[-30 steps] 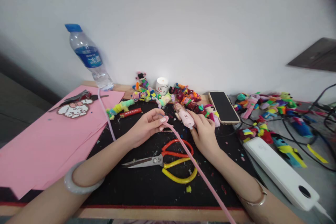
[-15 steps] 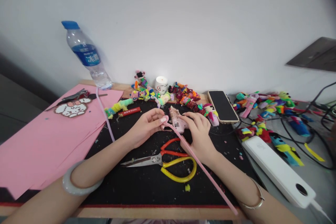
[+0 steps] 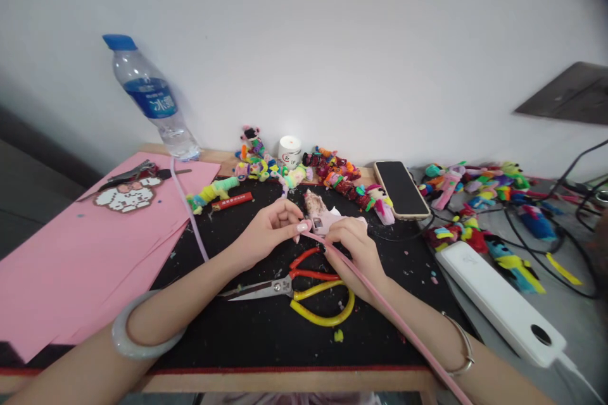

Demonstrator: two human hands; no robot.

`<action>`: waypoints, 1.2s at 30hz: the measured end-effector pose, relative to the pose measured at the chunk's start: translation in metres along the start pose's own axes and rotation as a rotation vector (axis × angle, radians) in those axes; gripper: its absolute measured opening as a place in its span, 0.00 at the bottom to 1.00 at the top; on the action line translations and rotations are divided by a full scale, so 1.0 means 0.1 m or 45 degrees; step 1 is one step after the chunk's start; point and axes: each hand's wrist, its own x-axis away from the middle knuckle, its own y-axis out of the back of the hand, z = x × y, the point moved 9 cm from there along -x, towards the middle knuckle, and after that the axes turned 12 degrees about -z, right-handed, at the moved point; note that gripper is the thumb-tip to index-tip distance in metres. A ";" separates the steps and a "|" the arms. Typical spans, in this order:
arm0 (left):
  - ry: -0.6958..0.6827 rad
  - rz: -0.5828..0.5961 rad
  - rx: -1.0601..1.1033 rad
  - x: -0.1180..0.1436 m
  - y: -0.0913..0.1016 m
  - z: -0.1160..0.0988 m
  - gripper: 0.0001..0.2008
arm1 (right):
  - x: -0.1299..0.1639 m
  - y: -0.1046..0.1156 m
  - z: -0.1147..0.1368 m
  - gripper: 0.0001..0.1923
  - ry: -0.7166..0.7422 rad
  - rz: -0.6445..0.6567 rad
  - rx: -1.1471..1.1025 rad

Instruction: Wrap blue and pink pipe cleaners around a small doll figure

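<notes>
White wall backs a cluttered desk (image 3: 285, 380) with a black mat. At its middle the left hand (image 3: 270, 231) pinches the end of a pink pipe cleaner (image 3: 380, 310); the right hand (image 3: 356, 247) is closed around a small pink tool (image 3: 325, 218) touching it. Scissors (image 3: 294, 288) lie just nearer.

So the right hand (image 3: 354, 247) pulls the little pink glue gun (image 3: 322, 214) in from near the phone (image 3: 401, 188), right up against the left hand (image 3: 270, 231), whose fingers (image 3: 301, 226) now pinch the pink pipe cleaner (image 3: 380, 304) beside it.
</notes>
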 end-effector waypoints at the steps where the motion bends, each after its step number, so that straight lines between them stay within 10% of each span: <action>1: 0.001 0.000 -0.015 0.00 0.00 0.00 0.10 | 0.01 -0.01 -0.01 0.04 -0.014 0.002 -0.019; 36: 0.117 0.257 -0.074 0.07 -0.11 0.03 0.09 | 0.03 -0.01 -0.12 0.04 -0.122 0.008 -0.086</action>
